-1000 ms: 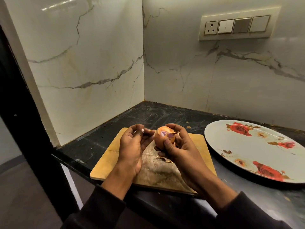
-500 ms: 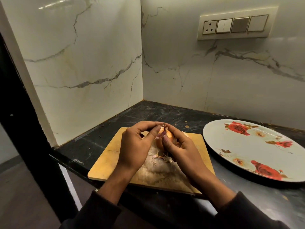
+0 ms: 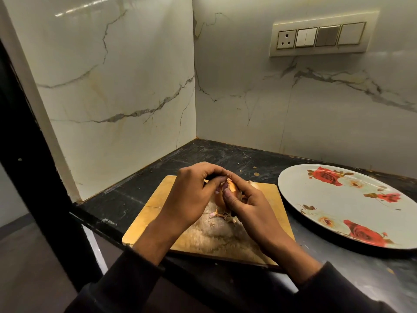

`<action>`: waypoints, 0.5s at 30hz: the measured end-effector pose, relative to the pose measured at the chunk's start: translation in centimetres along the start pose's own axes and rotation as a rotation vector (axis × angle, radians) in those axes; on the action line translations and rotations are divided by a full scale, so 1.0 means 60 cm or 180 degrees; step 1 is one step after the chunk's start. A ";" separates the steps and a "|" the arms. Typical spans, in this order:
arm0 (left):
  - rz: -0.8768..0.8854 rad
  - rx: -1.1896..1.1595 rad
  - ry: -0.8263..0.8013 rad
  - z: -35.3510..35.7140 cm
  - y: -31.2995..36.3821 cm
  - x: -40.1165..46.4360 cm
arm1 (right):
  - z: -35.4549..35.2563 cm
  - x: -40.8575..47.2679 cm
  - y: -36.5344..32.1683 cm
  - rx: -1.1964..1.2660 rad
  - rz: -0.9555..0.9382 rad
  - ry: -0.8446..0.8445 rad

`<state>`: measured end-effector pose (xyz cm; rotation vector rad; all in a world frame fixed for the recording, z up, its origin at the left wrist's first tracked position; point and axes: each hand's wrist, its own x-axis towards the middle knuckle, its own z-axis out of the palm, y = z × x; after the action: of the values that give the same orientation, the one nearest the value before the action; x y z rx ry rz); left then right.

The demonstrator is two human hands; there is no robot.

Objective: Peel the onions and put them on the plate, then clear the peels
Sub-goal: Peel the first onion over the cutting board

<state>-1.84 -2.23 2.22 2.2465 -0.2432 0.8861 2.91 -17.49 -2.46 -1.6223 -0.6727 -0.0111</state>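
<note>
Peeling is under way over the wooden cutting board [image 3: 155,199]: both hands are closing round one onion [image 3: 232,188], which is being held just above the board's middle. The right hand [image 3: 250,206] is cradling the bulb with curled fingers, thumb lying along its near side, while the left hand [image 3: 191,195] is pinching at the papery skin near the top tip. How much skin is already loosened is hard to tell, since the fingers are covering most of the bulb. A few peel scraps [image 3: 222,215] are lying on the board beneath. To do this step well, the left fingers are probably best pulling the skin downward in strips from the tip, with the right hand turning the bulb between pulls and gripping firmly. The rose-patterned plate [image 3: 338,199] is waiting bare to the right, nothing peeled on it yet.
</note>
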 end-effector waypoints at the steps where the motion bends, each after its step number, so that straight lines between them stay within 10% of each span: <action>1: -0.0045 -0.0061 0.0023 0.001 0.001 -0.002 | 0.000 -0.001 -0.002 0.0005 -0.0026 0.0018; 15: -0.0275 -0.0113 0.0361 0.015 0.013 -0.015 | 0.003 -0.005 -0.008 -0.0076 -0.0208 0.0188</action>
<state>-2.38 -3.45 1.58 2.1492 -0.1082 0.9517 2.39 -17.48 -2.21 -1.6161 -0.6819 -0.1146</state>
